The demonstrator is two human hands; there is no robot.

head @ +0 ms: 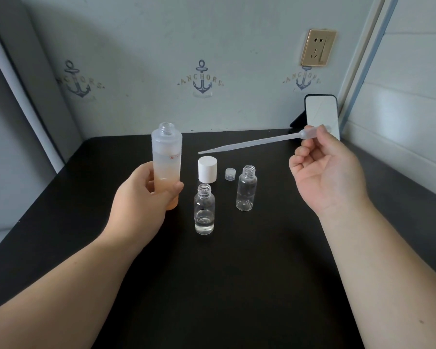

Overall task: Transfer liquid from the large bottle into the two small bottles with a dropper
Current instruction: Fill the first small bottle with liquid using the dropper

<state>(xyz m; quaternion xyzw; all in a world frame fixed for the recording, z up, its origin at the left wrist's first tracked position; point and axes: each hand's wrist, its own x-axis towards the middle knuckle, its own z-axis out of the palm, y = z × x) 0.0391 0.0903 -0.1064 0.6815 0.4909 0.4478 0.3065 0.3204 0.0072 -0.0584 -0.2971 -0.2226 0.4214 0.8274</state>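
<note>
Head view: left hand (pixel 146 195) wrapped around the lower half of the tall frosted plastic large bottle (pixel 166 157), uncapped, upright, part full, lifted at the table's left-centre. Right hand (pixel 322 167) raised to the right, thumb and fingertips pinching the bulb of the long translucent plastic dropper (pixel 257 142). Dropper's long axis nearly level, tip pointing left and slightly down toward the large bottle, ending just short of it and below the level of its open mouth; likely needs lifting, tilting tip-down, then entering that mouth. Standing uncapped on the black table (pixel 237 273): near clear small bottle (pixel 204 212) holding some liquid, far clear small bottle (pixel 246 188) seemingly empty. Behind them a white cylindrical cap (pixel 207 169) and a small clear cap (pixel 230 173).
</note>
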